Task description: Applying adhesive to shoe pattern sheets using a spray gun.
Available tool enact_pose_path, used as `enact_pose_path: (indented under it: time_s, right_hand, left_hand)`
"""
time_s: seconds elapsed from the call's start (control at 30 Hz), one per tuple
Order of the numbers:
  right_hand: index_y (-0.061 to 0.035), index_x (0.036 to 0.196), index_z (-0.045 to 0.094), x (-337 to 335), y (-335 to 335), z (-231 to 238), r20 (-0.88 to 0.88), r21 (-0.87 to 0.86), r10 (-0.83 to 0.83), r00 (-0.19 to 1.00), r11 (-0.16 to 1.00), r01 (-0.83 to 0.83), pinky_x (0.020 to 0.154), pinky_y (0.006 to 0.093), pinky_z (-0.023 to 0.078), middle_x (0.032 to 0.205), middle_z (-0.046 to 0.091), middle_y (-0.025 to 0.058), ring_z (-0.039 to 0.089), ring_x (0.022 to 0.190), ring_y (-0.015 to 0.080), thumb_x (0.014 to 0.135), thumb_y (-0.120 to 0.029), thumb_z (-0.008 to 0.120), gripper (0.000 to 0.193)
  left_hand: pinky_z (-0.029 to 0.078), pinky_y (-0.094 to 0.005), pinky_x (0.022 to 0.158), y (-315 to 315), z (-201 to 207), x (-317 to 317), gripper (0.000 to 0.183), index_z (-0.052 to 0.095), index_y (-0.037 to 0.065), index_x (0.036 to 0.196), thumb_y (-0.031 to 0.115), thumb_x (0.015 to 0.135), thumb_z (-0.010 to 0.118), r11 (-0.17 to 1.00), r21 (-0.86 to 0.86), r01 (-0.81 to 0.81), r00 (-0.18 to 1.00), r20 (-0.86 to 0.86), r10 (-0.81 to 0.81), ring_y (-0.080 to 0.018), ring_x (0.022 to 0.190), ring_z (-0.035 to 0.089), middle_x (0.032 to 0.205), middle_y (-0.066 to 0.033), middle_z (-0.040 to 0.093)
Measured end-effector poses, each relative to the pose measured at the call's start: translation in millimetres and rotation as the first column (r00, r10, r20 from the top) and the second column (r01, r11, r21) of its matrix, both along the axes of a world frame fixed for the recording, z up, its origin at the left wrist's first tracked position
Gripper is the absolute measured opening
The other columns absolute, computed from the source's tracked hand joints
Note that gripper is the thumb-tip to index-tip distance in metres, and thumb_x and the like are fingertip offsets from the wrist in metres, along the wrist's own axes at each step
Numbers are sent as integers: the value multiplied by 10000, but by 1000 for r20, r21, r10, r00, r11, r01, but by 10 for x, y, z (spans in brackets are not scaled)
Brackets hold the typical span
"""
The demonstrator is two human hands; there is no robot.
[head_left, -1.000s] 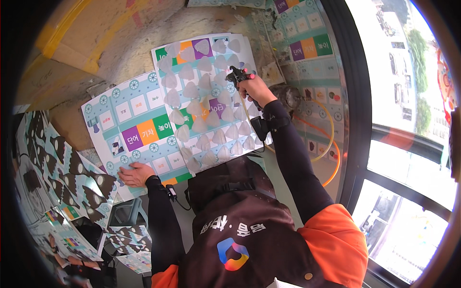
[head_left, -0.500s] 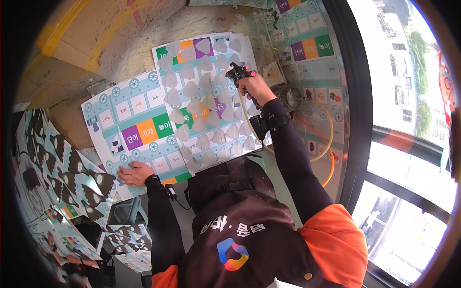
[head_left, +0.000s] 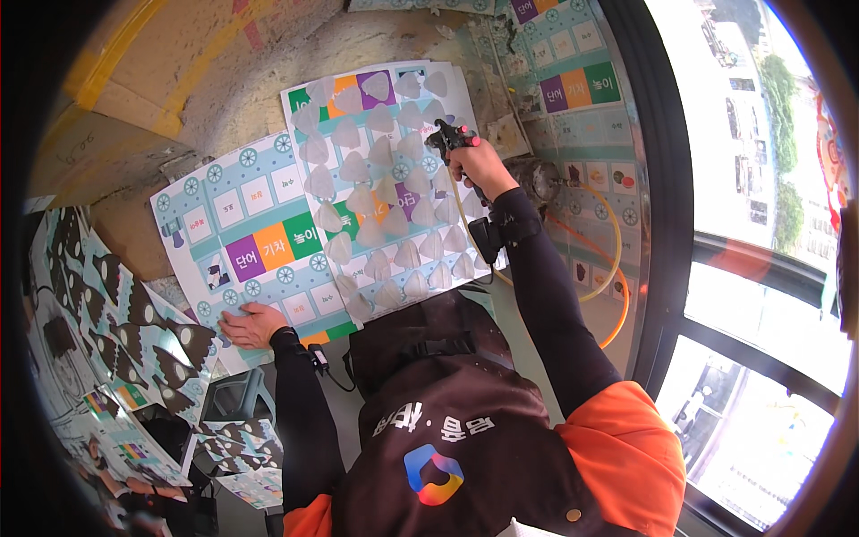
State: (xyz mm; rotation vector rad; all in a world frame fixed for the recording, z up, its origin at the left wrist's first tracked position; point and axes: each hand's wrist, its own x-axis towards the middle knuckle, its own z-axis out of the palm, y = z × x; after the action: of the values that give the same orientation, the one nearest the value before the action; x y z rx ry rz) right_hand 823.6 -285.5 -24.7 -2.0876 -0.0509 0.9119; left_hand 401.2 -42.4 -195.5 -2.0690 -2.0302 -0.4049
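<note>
My right hand [head_left: 480, 166] is wrapped round a black spray gun [head_left: 447, 137] with pink-red knobs, held over the upper right of a printed sheet [head_left: 452, 85]. Rows of translucent grey, petal-shaped pieces [head_left: 380, 150] lie spread across that sheet. Whether spray is coming out, I cannot see. My left hand [head_left: 255, 326] lies with fingers stretched on the lower left of a second printed sheet [head_left: 174, 201], which has coloured blocks and small wheel drawings. The petal-covered sheet overlaps its right side.
Yellow [head_left: 617, 237] and orange hoses [head_left: 624, 309] loop at the right beside a sheet-covered panel [head_left: 595, 143]. Cardboard [head_left: 125, 63] stands at the back left. Sheets with dark shapes [head_left: 116, 286] and a blue-grey stool [head_left: 240, 394] are at the left. A window frame [head_left: 671, 179] borders the right.
My right hand and the spray gun have shifted slightly to the right and down. My left hand stays in place on its sheet.
</note>
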Motion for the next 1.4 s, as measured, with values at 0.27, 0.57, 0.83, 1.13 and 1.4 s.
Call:
enact_pose_path:
  time_s: [0.27, 0.57, 0.83, 1.13, 1.4]
  right_hand:
    - [7, 562, 559, -14, 34, -18, 14, 34, -2, 1000, 999, 1, 437, 323, 396, 527, 568, 78, 540, 436, 179, 773, -135, 585, 256]
    - [7, 563, 560, -36, -1, -18, -8, -50, 13, 1000, 999, -14, 437, 335, 396, 531, 575, 91, 541, 444, 185, 767, -123, 581, 242]
    - [10, 608, 582, -119, 92, -63, -64, -42, 23, 998, 999, -26, 444, 345, 391, 560, 586, 87, 539, 468, 184, 774, -131, 584, 217]
    - [31, 831, 643, -159, 173, 200, -15, 23, 32, 999, 999, -31, 475, 308, 481, 712, 692, 106, 642, 583, 187, 798, -138, 589, 181]
    - [14, 859, 641, -239, 433, 154, -21, 81, 114, 993, 990, -112, 473, 315, 483, 703, 680, 97, 640, 591, 165, 821, -144, 591, 170]
  left_hand:
    - [334, -513, 1088, -4, -17, -9, 508, 507, 72, 1358, 369, 950, 451, 1000, 4, 4, 1000, -3, -4, -309, 1351, 422, 1438, -112, 464]
    - [329, -519, 1093, 10, -40, -21, 508, 499, 82, 1364, 375, 952, 453, 1000, 10, -5, 1000, -5, 5, -306, 1355, 420, 1440, -102, 460]
    - [328, -530, 1097, 10, -38, -12, 505, 508, 84, 1361, 373, 950, 459, 1000, 22, 6, 1000, 5, -6, -306, 1357, 421, 1438, -101, 463]
    - [357, -518, 1077, -8, 51, 21, 487, 498, 59, 1346, 343, 953, 454, 1000, 9, 17, 1000, 14, -17, -331, 1341, 429, 1438, -135, 446]
    - [359, -521, 1076, -6, 56, 23, 488, 492, 63, 1344, 354, 955, 445, 1000, 7, 25, 1000, 0, -25, -335, 1346, 424, 1434, -140, 443]
